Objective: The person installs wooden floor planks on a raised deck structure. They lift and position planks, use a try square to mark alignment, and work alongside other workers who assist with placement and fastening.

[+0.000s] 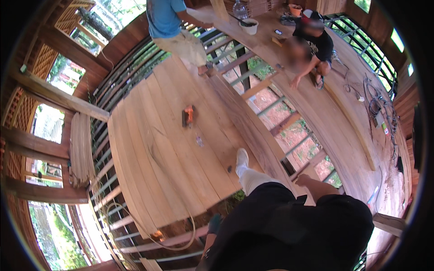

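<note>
My left hand (214, 224), in a dark greenish glove, hangs low beside the near edge of the plank floor (181, 171), over the open joists. It is small and dim, so its fingers do not show clearly. On the other side my right hand (302, 180) reaches forward to the edge of the floor gap, close to a short pale piece of wood (310, 171). Its finger shape is too small to tell. My white shoe (242, 158) rests on the planks. Farther forward lie an orange and black power tool (188, 116) and a small clear packet (199, 141).
Open gaps with metal joists (298, 144) split the flooring. A co-worker in blue (167, 20) stands ahead; another in black (318, 43) crouches at right. A hose (193, 230) loops near my left. Cables (379, 104), a long batten (350, 122) and a white bucket (248, 27) lie about.
</note>
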`<state>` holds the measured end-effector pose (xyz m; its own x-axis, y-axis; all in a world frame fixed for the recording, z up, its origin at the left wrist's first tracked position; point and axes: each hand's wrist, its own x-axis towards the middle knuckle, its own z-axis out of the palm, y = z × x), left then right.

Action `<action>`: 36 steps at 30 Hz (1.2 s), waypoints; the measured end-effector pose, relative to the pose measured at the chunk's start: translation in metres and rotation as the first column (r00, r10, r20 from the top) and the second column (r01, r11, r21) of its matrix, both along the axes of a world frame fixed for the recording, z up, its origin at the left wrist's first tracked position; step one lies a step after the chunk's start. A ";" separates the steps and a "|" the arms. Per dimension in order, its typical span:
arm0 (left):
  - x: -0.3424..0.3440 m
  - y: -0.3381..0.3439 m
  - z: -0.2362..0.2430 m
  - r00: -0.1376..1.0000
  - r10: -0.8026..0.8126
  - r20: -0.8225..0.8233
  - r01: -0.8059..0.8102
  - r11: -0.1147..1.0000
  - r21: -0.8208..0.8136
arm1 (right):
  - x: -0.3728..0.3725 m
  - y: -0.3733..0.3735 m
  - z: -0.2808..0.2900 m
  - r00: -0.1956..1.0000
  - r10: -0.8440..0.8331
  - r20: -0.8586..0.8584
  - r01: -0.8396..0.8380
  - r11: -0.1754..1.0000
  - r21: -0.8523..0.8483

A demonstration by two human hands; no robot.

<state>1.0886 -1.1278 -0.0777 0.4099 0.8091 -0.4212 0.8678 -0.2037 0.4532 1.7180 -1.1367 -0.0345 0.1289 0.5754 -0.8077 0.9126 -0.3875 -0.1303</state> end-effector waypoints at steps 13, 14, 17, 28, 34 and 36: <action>0.033 0.427 0.170 0.403 0.914 -0.049 -0.675 0.261 -0.690 | -0.115 0.407 0.144 0.721 -0.360 -0.593 0.644 0.664 0.380; 0.034 0.449 0.165 0.659 0.751 -0.031 -0.601 0.502 -0.622 | -0.118 0.412 0.137 0.714 -0.408 -0.570 0.664 0.654 0.363; 0.029 0.507 0.123 0.994 0.049 -0.100 -0.086 0.906 -0.415 | -0.118 0.413 0.106 0.727 -0.524 -0.444 0.648 0.737 0.191; 0.047 0.856 0.085 0.837 0.547 0.007 -0.399 0.618 -0.678 | -0.153 0.411 0.022 0.645 -0.762 -0.051 0.762 0.647 -0.028; 0.121 1.022 0.151 0.775 0.626 0.086 -0.460 0.653 -0.601 | -0.180 0.556 0.095 0.155 -0.931 -0.331 0.988 0.139 0.070; 0.139 1.041 0.142 0.782 0.622 0.042 -0.459 0.619 -0.637 | -0.180 0.573 0.095 0.230 -0.930 -0.286 0.968 0.189 0.165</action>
<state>1.2274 -0.0870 0.0648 0.1270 0.5543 -0.8226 0.5807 0.6307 0.5147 1.5382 -0.5632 0.0607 0.6670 0.2427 -0.7044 -0.1524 -0.8811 -0.4478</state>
